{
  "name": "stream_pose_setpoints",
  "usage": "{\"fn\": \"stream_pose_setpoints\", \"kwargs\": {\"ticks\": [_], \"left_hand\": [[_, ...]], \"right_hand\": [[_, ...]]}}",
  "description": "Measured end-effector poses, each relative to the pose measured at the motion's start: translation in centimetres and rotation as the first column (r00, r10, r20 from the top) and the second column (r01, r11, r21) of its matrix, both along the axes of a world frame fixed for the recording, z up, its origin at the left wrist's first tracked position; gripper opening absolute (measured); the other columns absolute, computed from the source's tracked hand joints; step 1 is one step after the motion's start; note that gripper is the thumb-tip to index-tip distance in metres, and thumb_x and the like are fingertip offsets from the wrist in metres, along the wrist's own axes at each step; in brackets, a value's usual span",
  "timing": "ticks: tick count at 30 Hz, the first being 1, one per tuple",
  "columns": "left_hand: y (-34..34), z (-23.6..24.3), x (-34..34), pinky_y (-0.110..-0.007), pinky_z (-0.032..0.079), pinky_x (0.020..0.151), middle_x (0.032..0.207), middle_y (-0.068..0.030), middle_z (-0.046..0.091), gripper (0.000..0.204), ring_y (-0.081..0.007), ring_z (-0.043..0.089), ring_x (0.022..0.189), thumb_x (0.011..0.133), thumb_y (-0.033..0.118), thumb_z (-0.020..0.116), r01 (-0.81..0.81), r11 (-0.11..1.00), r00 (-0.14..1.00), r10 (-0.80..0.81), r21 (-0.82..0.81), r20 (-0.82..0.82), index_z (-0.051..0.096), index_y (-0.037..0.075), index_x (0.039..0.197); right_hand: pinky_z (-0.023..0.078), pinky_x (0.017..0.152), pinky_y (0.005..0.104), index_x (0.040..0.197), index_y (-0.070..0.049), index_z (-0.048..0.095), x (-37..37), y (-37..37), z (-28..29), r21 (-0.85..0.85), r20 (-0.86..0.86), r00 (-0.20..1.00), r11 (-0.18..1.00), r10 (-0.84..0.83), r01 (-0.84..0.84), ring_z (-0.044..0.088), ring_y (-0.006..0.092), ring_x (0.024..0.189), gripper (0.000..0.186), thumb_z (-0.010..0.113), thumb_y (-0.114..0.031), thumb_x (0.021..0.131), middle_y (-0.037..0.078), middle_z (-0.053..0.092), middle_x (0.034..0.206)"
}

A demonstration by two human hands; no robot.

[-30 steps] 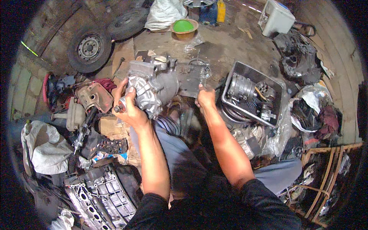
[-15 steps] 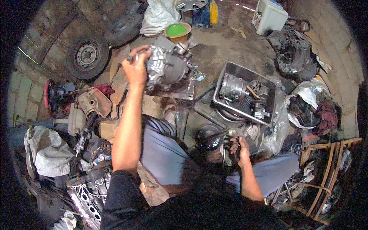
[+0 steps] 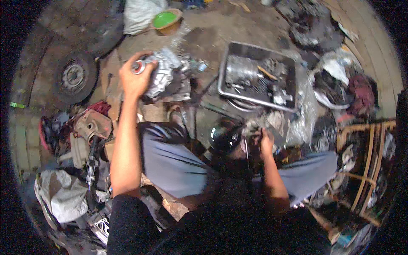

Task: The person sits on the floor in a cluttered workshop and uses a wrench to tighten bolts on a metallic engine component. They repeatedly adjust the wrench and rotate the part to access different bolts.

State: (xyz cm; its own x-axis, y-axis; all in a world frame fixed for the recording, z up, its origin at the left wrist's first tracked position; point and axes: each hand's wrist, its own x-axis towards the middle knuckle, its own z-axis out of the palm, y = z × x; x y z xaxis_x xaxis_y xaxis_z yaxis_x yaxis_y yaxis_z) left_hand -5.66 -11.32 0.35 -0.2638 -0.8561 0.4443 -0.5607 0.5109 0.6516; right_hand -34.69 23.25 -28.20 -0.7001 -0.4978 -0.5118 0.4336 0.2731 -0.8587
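Observation:
My left hand (image 3: 135, 78) is closed on a silvery cast-metal housing (image 3: 165, 76), like a gearbox casing. A round end with a reddish ring (image 3: 138, 67) shows at the fingers. The housing sits over a flat metal plate (image 3: 176, 95); whether it touches is blurred. My right hand (image 3: 266, 142) is low between my knees, its fingers curled; what they hold is not distinct. Next to them a thin shiny rod (image 3: 247, 148) stands upright, close to a black glossy domed object (image 3: 224, 135) and a greyish rag (image 3: 276, 123).
A grey metal-rimmed tray (image 3: 259, 104) with cylindrical machine parts (image 3: 242, 70) stands ahead on the right. Wheels (image 3: 74, 76), a green-and-tan basin (image 3: 166, 20), a white sack (image 3: 61, 195), loose engine parts and a wooden frame (image 3: 367, 165) surround me. Clear plastic sheeting (image 3: 301, 123) lies beside the tray.
The housing in my left hand has come down onto or close over the plate, and its round end now faces me. My view has shifted; my right hand stays near the rod.

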Motion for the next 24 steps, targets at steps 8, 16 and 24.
{"fn": "stream_pose_setpoints", "kwargs": {"ticks": [8,16,24], "left_hand": [[-0.8,-0.3,-1.5,-0.028,0.047,0.087,0.101,-0.0079,0.071,0.028,-0.0139,0.062,0.093,0.09,0.024,0.068,0.1,0.994,0.995,-0.101,0.03,0.011,0.069,0.004,0.109],[-0.4,-0.2,0.1,-0.029,0.04,0.099,0.111,-0.0112,0.067,0.033,-0.0183,0.059,0.108,0.092,0.024,0.063,0.114,0.993,0.99,-0.117,0.037,0.083,0.065,-0.001,0.113],[-0.9,-0.5,0.5,-0.033,0.037,0.105,0.118,-0.0135,0.065,0.037,-0.0229,0.057,0.113,0.095,0.026,0.054,0.165,0.986,0.978,-0.163,-0.005,0.129,0.064,-0.003,0.117]], "right_hand": [[0.052,0.083,0.0389,0.095,0.001,0.073,-1.8,1.1,-11.9,0.27,-0.59,0.755,0.951,0.285,-0.148,0.069,0.0329,0.088,0.023,0.058,-0.006,0.08,0.022,0.072,0.09],[0.048,0.097,0.043,0.122,-0.006,0.064,-3.1,0.1,-10.3,0.712,-0.616,0.055,0.586,0.785,-0.387,0.055,0.0352,0.119,0.037,0.061,-0.015,0.087,0.016,0.058,0.131],[0.037,0.103,0.0507,0.113,-0.011,0.071,-8.8,2.7,-9.9,0.955,-0.291,0.276,0.294,0.916,0.031,0.047,0.0297,0.125,0.033,0.054,-0.029,0.091,0.009,0.057,0.131]]}}
